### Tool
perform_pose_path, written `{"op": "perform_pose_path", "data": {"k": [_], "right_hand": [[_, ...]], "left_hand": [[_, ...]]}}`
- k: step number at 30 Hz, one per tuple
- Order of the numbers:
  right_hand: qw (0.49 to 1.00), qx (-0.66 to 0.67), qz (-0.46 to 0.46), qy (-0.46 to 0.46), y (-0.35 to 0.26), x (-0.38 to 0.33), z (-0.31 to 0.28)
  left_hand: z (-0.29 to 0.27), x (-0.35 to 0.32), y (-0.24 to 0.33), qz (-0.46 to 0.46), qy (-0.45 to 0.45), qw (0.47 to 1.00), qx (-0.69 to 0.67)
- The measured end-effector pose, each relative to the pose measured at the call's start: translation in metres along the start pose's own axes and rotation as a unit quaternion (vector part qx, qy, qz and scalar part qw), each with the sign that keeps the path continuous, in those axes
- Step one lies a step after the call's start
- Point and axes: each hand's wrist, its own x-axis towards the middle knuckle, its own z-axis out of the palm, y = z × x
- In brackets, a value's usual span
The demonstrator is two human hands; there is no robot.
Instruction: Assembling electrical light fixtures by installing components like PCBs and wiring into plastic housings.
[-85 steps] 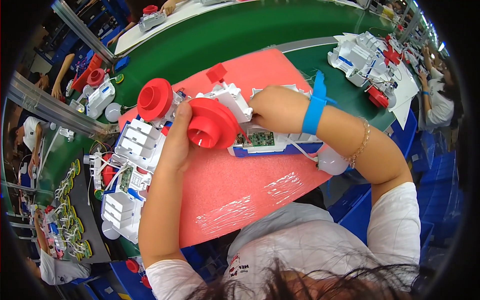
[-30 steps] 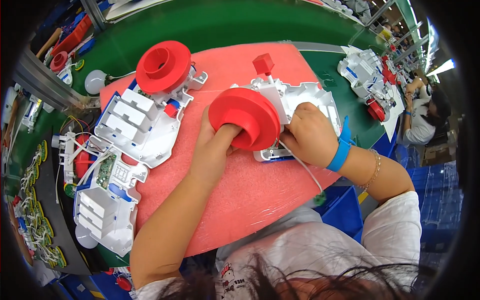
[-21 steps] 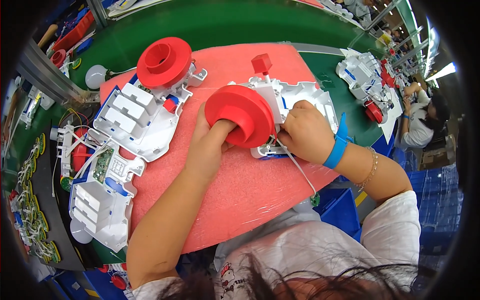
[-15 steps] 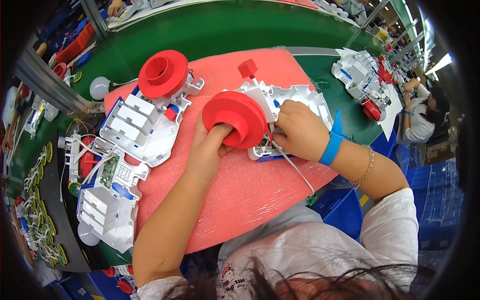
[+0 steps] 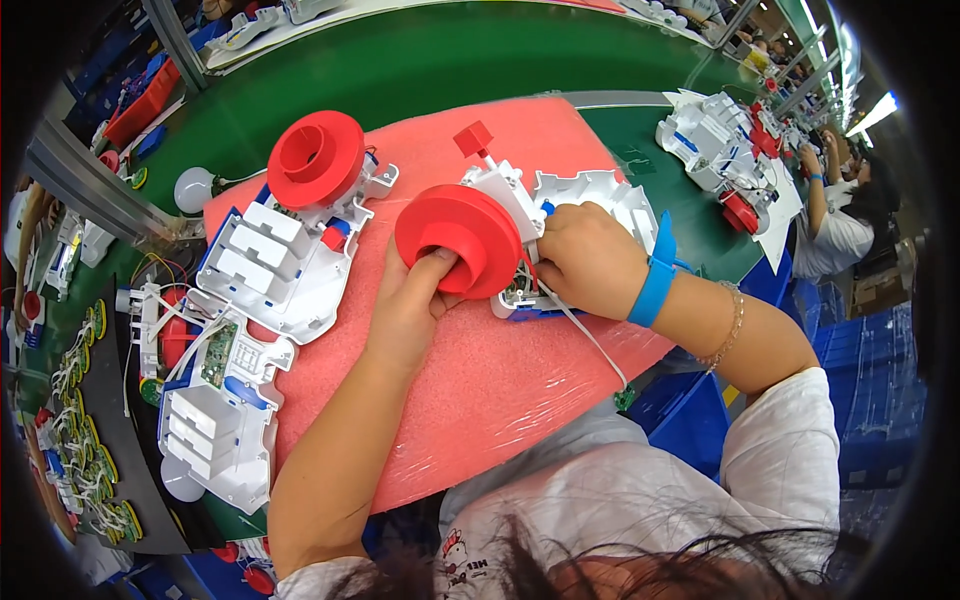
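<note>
My left hand point(image 5: 405, 310) grips a red flanged plastic part point(image 5: 458, 238), its thumb pushed into the round hole and the other fingers underneath. That part sits against a white plastic housing point(image 5: 598, 200) lying on a pink foam sheet point(image 5: 440, 420). Over the middle of the housing, my right hand point(image 5: 592, 258) is closed with its fingertips bent down into it. What those fingertips pinch is hidden. A white cable point(image 5: 585, 330) runs from below them to a small green board point(image 5: 624, 398) at the foam's edge. Above stands a red block point(image 5: 473, 139) on a white stem.
Left on the foam lies another white housing point(image 5: 275, 260) with a red flanged part point(image 5: 316, 160). Nearer stands a further housing point(image 5: 215, 430) with a circuit board. A white bulb point(image 5: 195, 190) rests behind. More housings point(image 5: 705, 140) and a co-worker point(image 5: 845, 220) are at the right.
The red flanged part and my left hand have shifted slightly left. My right hand has moved a little left, its fingers more tucked in. The whole view has shifted slightly.
</note>
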Motion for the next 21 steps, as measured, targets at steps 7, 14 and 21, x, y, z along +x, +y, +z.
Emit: {"op": "perform_pose_path", "data": {"k": [7, 14, 21], "right_hand": [[0.996, -0.048, -0.013, -0.078, 0.000, 0.008, -0.001], [0.997, -0.033, -0.018, -0.064, 0.010, 0.003, -0.002], [0.995, 0.087, -0.006, -0.050, 0.001, -0.022, -0.027]], "left_hand": [[-0.001, 0.003, -0.002, -0.001, 0.005, 0.999, -0.045], [0.002, 0.003, -0.003, 0.007, 0.002, 0.999, -0.034], [0.007, -0.002, 0.000, 0.028, 0.007, 1.000, 0.000]]}}
